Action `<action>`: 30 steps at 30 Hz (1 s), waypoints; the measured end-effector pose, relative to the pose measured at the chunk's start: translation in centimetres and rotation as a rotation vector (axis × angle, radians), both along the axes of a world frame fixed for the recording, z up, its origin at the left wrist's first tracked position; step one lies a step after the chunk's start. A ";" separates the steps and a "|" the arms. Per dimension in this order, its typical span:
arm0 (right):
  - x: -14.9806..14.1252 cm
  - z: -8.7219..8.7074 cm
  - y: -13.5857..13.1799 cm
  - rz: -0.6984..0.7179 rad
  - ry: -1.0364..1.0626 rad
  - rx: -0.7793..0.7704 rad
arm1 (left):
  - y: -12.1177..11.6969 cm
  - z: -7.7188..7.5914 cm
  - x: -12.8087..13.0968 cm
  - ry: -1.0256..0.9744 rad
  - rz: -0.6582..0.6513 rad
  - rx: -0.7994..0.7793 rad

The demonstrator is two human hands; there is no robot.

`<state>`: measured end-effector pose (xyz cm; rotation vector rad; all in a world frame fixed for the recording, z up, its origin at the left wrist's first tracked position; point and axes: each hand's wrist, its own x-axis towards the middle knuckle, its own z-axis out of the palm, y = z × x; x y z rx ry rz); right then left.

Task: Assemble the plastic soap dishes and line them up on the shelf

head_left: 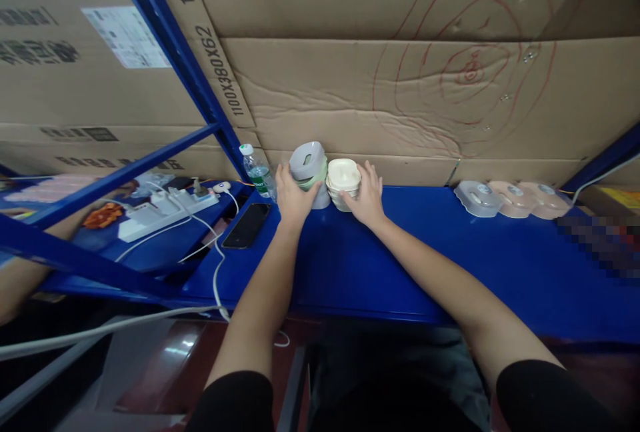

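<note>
Two stacks of small plastic containers stand side by side at the back of the blue shelf. My left hand (294, 197) is wrapped round the left side of the grey and green stack (307, 161), its thumb across the front. The top grey piece has an oval opening or recess and leans slightly. Around the right side of the cream stack (344, 173) curl the fingers of my right hand (367, 197), with the thumb on its front. The stacks touch or nearly touch each other. My palms hide their outer sides.
Left of the stacks are a water bottle (257, 175) and a black phone (246, 225). A white power strip (167, 214) with cables lies beyond the blue frame, near another person's arm (30, 272). Clear-lidded containers (477, 199) sit at right. Cardboard (320, 85) backs the shelf.
</note>
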<state>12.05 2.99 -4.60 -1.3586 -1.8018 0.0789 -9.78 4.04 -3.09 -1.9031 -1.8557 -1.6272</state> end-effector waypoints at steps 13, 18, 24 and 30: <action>20.9 -1.6 -3.4 -0.296 -0.170 0.034 | 1.7 -1.4 -0.8 -0.036 -0.098 0.142; 27.8 -1.2 -4.1 -0.520 -0.081 -0.019 | 2.6 -2.6 -1.4 -0.066 -0.142 0.242; 30.5 0.1 -4.1 -0.536 0.000 0.034 | 3.3 -2.9 -1.8 -0.050 -0.171 0.290; 31.5 0.0 -4.0 -0.677 -0.050 -0.126 | 3.3 -2.9 -1.8 -0.040 -0.195 0.293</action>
